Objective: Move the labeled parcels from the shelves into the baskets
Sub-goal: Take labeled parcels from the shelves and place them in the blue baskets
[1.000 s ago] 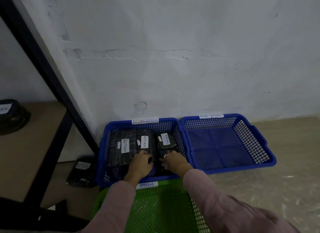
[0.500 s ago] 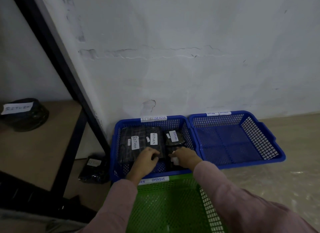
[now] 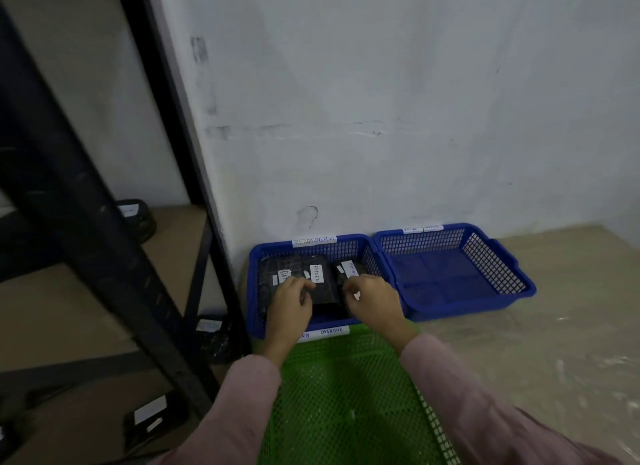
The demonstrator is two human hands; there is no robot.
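Observation:
Three black parcels with white RETURN labels lie in the left blue basket (image 3: 252,274): a left parcel (image 3: 272,269), a middle parcel (image 3: 323,284) and a right parcel (image 3: 348,269). My left hand (image 3: 289,303) lies over the left parcel, its bent fingers pinching the middle parcel's left edge. My right hand (image 3: 372,300) curls over a fourth black parcel at the basket's front right; a bit of its white label (image 3: 356,295) shows under the fingers. The right blue basket (image 3: 512,267) and the green basket (image 3: 346,395) hold nothing.
A black shelf frame (image 3: 86,239) fills the left. Labeled black parcels sit on the shelf board (image 3: 136,217), on the floor by the post (image 3: 214,336) and on a lower board (image 3: 152,416). A white wall backs the baskets; bare floor lies right.
Both hands stay inside the left blue basket and have shifted only slightly over the parcels. My view has swung, bringing the black shelf frame in large on the left.

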